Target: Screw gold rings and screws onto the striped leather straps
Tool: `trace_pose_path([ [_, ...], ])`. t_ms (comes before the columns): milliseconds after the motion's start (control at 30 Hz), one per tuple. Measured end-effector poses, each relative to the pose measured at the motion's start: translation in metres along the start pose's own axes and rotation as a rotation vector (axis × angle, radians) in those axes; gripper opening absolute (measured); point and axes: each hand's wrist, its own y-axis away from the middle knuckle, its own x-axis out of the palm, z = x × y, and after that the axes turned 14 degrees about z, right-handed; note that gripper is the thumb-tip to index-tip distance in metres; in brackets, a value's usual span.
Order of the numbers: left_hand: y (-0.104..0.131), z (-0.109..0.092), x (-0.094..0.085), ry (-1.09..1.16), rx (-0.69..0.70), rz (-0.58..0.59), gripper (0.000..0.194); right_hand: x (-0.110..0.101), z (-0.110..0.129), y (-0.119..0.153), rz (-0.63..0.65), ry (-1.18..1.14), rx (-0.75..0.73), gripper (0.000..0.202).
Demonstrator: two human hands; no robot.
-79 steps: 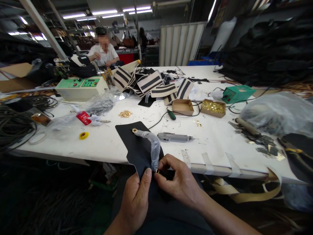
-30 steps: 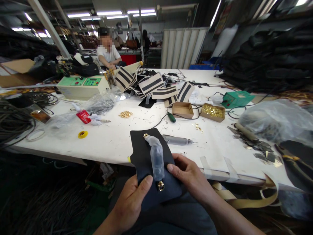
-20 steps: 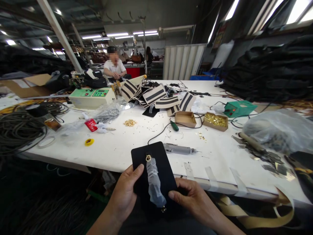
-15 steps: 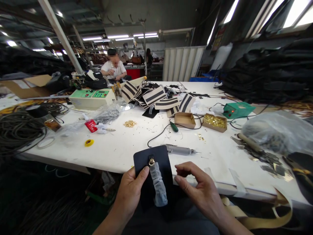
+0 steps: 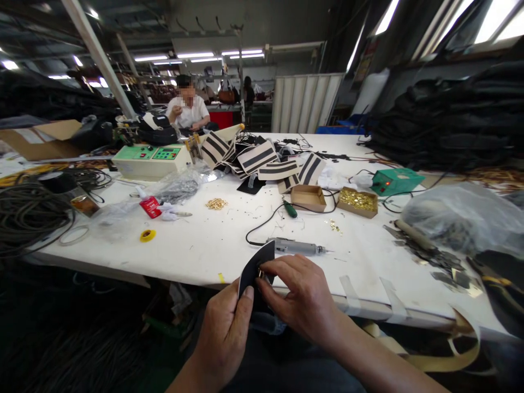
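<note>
My left hand [image 5: 224, 330] grips a black leather panel [image 5: 256, 263] by its left edge, thumb on the near face. The panel is tilted so that I see it almost edge-on. My right hand [image 5: 303, 300] pinches a gold metal ring [image 5: 261, 273] on the panel's face between thumb and fingertips. Below the right fingers hangs a piece wrapped in clear plastic [image 5: 268, 323], partly hidden. Just beyond the hands, a grey electric screwdriver [image 5: 297, 247] lies on the white table [image 5: 196, 256].
Gold rings [image 5: 216, 203] lie in a small heap. Behind stand an open cardboard box [image 5: 308, 206] and a box of gold pieces [image 5: 357, 201]. Striped panels [image 5: 257, 158] are piled at the back, near a control box [image 5: 151, 162]. A co-worker [image 5: 188, 109] sits beyond.
My right hand has moved left and closed on the gold ring. The panel has turned from facing me to nearly edge-on.
</note>
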Motion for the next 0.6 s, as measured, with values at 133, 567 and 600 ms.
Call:
trace_pose_path([
  [133,-0.002,0.000,-0.003,0.052,-0.054,-0.030,0.041,0.001,-0.007,0.004,-0.050,0.064,-0.112,0.020],
  [567,-0.003,0.005,-0.006,0.273,-0.151,0.043,0.049,-0.005,-0.014,0.002,0.074,-0.116,-0.123,0.014],
  [600,-0.003,0.005,-0.007,0.272,-0.152,0.055,0.049,-0.006,-0.014,0.002,0.092,-0.109,-0.130,0.013],
])
